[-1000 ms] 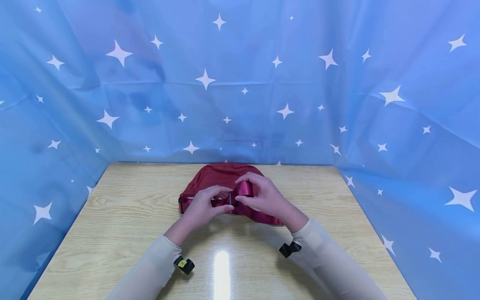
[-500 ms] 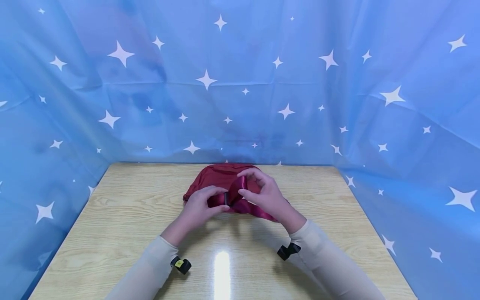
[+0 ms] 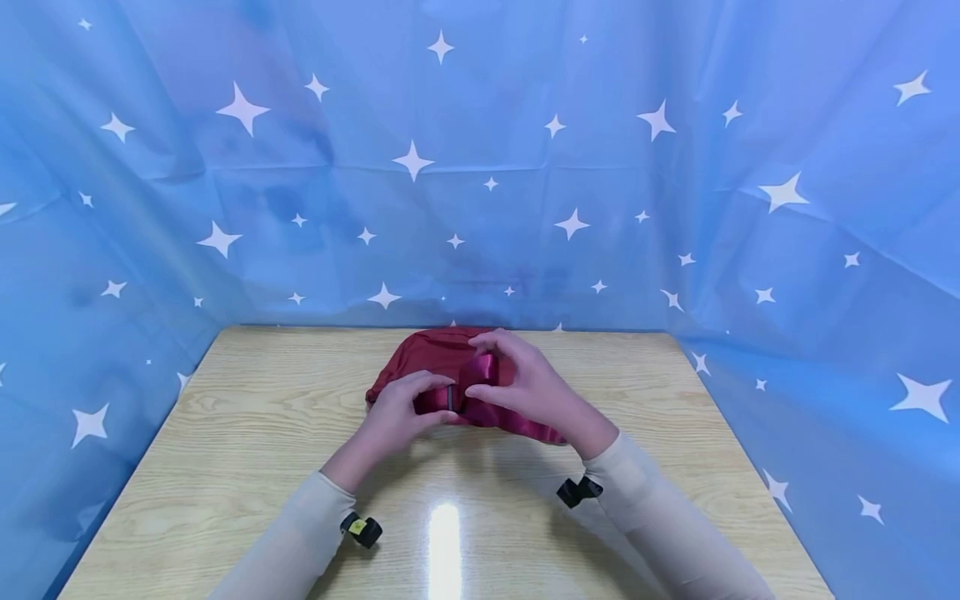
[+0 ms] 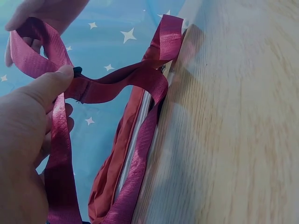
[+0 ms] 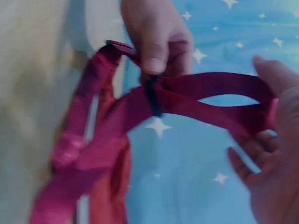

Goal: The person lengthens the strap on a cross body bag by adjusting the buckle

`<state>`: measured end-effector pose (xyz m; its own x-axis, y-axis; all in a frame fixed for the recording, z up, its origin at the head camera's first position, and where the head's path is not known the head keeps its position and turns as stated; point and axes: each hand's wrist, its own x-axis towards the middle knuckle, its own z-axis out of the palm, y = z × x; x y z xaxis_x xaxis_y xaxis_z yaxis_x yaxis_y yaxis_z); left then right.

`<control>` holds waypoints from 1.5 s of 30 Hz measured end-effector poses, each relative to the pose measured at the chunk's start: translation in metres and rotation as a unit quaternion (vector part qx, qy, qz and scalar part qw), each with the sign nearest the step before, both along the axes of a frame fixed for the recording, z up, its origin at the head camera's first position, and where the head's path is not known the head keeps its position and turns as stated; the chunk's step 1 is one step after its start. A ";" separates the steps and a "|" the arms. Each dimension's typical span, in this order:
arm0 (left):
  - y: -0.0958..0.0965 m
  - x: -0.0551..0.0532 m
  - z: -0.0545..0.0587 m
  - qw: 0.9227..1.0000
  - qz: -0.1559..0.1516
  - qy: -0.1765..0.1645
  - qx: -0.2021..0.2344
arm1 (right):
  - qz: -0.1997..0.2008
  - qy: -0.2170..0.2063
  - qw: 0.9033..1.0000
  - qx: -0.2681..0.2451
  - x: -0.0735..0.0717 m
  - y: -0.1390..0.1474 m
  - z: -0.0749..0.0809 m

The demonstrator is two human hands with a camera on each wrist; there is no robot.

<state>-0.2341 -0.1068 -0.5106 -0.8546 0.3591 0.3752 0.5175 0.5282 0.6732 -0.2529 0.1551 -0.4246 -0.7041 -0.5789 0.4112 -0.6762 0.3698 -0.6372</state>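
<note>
Wooden table (image 3: 225, 450); left grip (image 3: 397, 412) pinches buckle (image 5: 153, 98); strap loop (image 5: 215, 85) inside curled right grip (image 3: 531, 385).

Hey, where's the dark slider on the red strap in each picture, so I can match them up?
Head: dark slider just below centre, between the left hand's thumb and index finger.
Left wrist: upper left, partly showing past the thumb tip.
Right wrist: just above centre, below the left thumb.
Shared landmark: the red bag, visible in all three.
</note>
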 end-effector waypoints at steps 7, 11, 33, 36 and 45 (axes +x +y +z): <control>0.001 0.001 -0.004 1.000 -0.003 -0.009 -0.001 | 0.009 -0.022 0.999 0.039 0.000 -0.003 0.005; 0.002 0.001 -0.004 1.000 -0.002 -0.009 0.005 | 0.003 -0.056 0.998 0.004 0.002 -0.003 0.001; -0.006 0.000 -0.006 1.000 0.010 -0.006 -0.014 | 0.022 -0.188 0.963 -0.189 0.011 -0.004 0.006; -0.006 0.000 -0.006 1.000 0.010 -0.006 -0.014 | 0.018 -0.179 0.968 -0.173 0.010 -0.004 0.005; -0.008 0.000 -0.004 1.000 0.005 -0.012 0.001 | 0.007 -0.156 0.977 -0.145 0.007 0.005 -0.004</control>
